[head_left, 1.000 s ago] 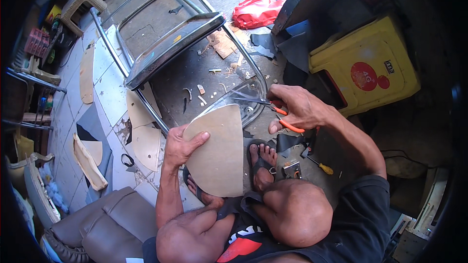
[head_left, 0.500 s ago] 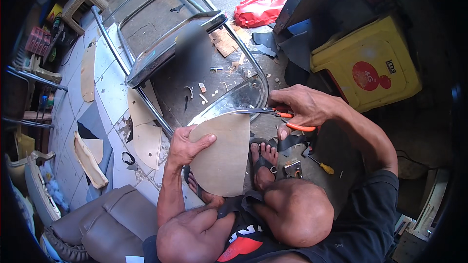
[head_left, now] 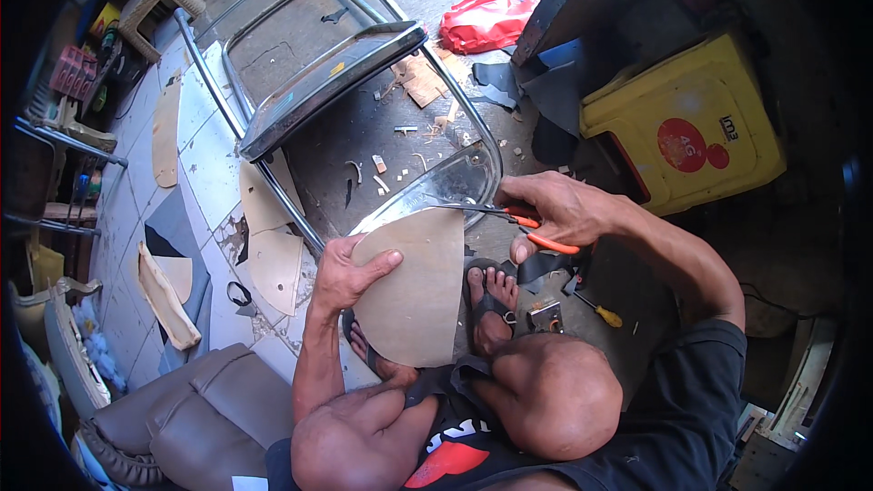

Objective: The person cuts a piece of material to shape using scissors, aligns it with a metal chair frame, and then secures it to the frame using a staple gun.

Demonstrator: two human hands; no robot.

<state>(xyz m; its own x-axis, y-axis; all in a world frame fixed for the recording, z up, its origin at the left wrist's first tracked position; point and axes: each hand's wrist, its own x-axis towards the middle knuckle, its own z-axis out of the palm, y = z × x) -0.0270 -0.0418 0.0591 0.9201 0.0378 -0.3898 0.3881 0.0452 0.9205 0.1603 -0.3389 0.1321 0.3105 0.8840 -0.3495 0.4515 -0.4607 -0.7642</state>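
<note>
My left hand (head_left: 348, 275) grips the left edge of a thin tan board (head_left: 414, 291) with a rounded lower end, thumb on its face. The board stands upright between my knees. In my right hand (head_left: 559, 209) is a pair of scissors (head_left: 550, 243) with orange handles and dark blades. The blades lie along the board's top edge, pointing left; whether they bite into it I cannot tell. Just beyond the board is the chair's metal frame (head_left: 496, 159).
Several wood scraps (head_left: 423, 82) litter the floor. A yellow plastic lid or panel (head_left: 687, 118) leans at right, and a screwdriver with a yellow handle (head_left: 609, 315) lies near my right foot. More cut boards (head_left: 275, 273) rest at left, beside a brown cushion (head_left: 214, 418).
My right hand and the scissors have shifted slightly left along the board's top edge. My left hand and the board stay nearly still.
</note>
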